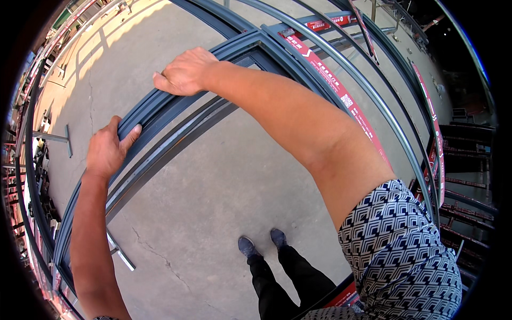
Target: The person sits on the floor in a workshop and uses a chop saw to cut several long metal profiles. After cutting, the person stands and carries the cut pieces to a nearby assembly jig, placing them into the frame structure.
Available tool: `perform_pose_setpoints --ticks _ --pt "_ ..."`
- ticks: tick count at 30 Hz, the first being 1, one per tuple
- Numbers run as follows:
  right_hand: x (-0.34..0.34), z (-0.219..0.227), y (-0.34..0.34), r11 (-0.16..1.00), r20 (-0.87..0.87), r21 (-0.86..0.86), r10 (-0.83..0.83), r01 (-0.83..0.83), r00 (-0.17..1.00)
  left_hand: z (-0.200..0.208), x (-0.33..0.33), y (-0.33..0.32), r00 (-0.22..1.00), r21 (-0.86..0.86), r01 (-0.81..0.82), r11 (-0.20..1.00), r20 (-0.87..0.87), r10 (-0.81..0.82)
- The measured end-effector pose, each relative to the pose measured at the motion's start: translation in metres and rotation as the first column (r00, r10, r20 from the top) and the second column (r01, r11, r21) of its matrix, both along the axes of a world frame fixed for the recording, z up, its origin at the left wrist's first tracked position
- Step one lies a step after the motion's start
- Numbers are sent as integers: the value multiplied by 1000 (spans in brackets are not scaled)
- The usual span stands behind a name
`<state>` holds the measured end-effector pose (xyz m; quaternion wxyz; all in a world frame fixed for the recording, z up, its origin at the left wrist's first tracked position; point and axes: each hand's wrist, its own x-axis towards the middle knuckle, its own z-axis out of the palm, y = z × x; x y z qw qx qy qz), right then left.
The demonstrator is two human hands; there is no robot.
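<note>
A large grey-blue metal frame (154, 113), with long grooved bars and a corner near the upper middle, stretches across in front of me. My left hand (109, 146) grips its bar at the left, thumb on the near side and fingers going over the far edge. Further along the same bar, nearer the corner, my right hand (186, 72) is closed over it. The right fingertips are hidden behind the bar and the hand. Below the bar runs a second, darker rail (165, 146). Red printed protective film (341, 88) covers the side running off to the right.
Curved-looking grey metal bars (381, 109) lie beyond the frame on the right. Metal stands (66, 140) rest on the cracked concrete floor (208, 192). Dark racks with red-labelled profiles (464, 181) stand far right. My shoes (248, 246) are on the floor below.
</note>
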<state>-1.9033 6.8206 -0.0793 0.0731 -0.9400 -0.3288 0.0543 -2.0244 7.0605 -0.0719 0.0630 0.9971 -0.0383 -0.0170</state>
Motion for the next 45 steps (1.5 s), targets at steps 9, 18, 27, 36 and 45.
perform_pose_setpoints --ticks 9,18,27,36,45 --pt "4 3 2 1000 -71 -26 3 -4 997 -10 -9 -1 992 76 -17 997 125 8" --pt "70 38 36 951 412 271 27 -151 911 -10 -11 7 995 87 -41 995 90 33" --pt "42 -7 3 963 -159 -35 -270 268 950 -9 -13 3 995 40 -45 998 92 41" --pt "7 5 15 994 -125 -101 -57 45 990 -11 -13 -2 993 39 -50 998 109 45" --pt "-27 -4 44 991 34 63 116 -118 993 -11 -15 6 993 17 -36 999 109 34"
